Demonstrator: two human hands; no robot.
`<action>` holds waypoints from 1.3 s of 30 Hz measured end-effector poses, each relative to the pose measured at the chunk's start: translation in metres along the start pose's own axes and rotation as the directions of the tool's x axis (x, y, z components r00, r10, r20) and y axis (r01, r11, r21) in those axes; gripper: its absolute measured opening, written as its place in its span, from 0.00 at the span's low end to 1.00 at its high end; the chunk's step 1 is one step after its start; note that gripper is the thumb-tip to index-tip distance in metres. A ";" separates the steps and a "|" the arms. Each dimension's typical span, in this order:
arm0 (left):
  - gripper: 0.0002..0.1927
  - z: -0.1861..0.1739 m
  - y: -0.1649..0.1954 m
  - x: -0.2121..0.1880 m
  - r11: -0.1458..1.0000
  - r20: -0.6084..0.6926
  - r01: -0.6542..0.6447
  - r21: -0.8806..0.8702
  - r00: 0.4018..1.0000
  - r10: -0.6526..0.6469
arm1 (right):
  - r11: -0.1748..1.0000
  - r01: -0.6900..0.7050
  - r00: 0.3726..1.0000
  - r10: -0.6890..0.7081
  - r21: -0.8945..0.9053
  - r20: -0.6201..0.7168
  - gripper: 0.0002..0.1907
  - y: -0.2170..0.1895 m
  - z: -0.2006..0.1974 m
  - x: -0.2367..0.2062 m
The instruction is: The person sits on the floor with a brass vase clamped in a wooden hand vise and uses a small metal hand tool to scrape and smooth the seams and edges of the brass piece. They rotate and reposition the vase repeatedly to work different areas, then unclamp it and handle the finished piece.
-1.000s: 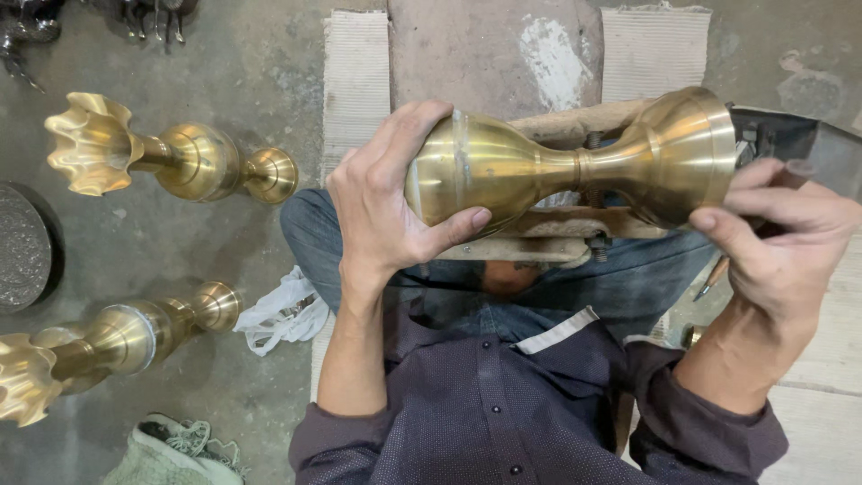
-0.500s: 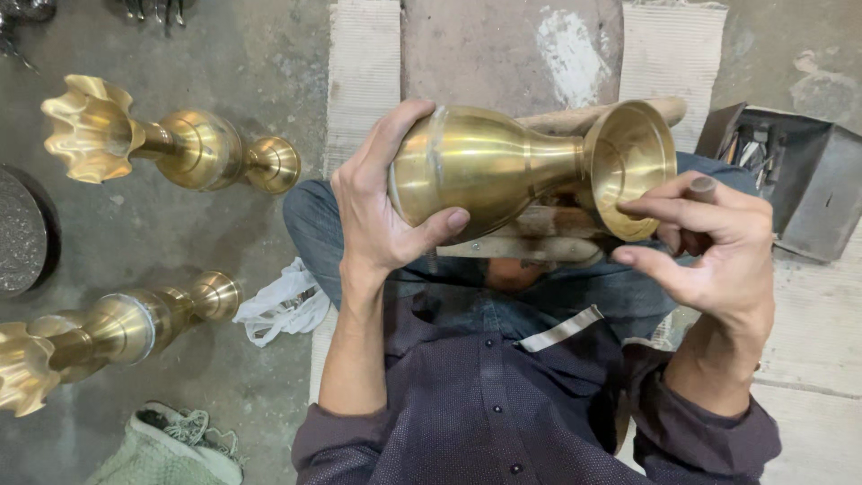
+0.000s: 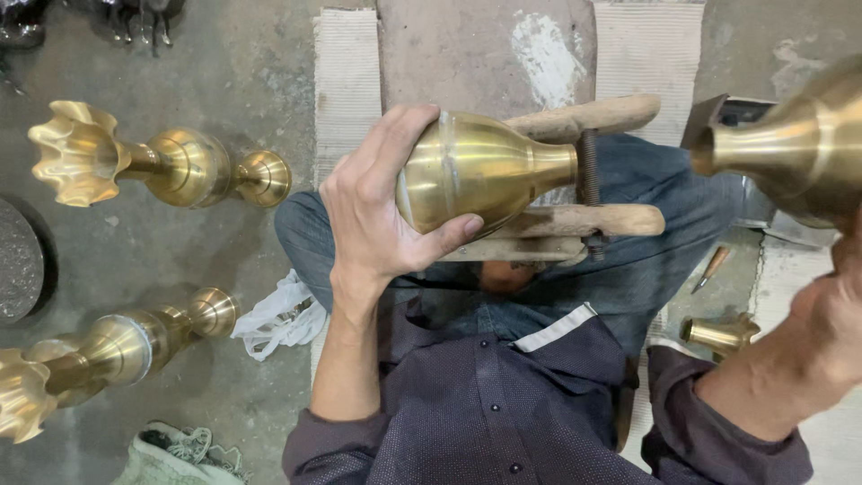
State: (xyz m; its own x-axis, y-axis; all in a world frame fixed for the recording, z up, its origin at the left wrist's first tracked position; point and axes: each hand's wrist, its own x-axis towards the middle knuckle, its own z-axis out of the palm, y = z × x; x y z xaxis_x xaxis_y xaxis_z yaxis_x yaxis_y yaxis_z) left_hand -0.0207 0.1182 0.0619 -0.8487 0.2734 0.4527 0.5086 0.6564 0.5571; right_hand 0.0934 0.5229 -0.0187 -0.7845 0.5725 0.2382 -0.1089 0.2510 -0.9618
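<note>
A rounded brass vase body (image 3: 471, 171) is held in the left hand (image 3: 377, 211), the grip wrapped around its wide end with the thumb pressed across the underside and the narrow neck pointing right. A second flared brass piece (image 3: 799, 148) is held up at the right edge by the right hand (image 3: 840, 305); that hand is mostly cut off by the frame, so how its grip is closed cannot be told. The two pieces are well apart, and the step in hand is judged to be a separation of two mating parts. The next move would call for each half to be kept steady and square at the neck.

Just behind the vase body, a wooden clamp (image 3: 584, 166) with a screw lies across the lap, so little room is left there. Open floor (image 3: 233, 260) lies to the left, bounded by two finished brass stands (image 3: 153, 166) (image 3: 108, 355) lying on their sides and a white rag (image 3: 283, 314). To the right, a small brass part (image 3: 718, 334) and a metal box (image 3: 736, 157) crowd the space.
</note>
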 end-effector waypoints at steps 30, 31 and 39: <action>0.52 0.025 0.027 0.025 0.948 0.245 -0.156 0.276 0.966 0.088 | 0.728 -0.623 0.649 0.685 0.285 -0.331 0.08 0.077 -0.043 -0.021; 0.53 0.023 0.027 0.026 0.951 0.241 -0.157 0.267 0.966 0.091 | 0.744 -0.631 0.662 0.665 0.222 -0.347 0.08 0.076 -0.038 -0.022; 0.55 0.016 0.025 0.026 0.960 0.215 -0.158 0.230 0.971 0.108 | 0.824 -0.560 0.795 0.505 -0.085 -0.337 0.05 0.085 -0.032 -0.033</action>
State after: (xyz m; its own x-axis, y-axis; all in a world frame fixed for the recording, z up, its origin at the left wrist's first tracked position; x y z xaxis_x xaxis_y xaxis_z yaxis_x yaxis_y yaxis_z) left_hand -0.0326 0.1528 0.0767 -0.8001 0.4874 0.3497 0.5889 0.7491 0.3032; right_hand 0.1299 0.5502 -0.1042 -0.4727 0.8448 -0.2509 0.4013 -0.0471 -0.9147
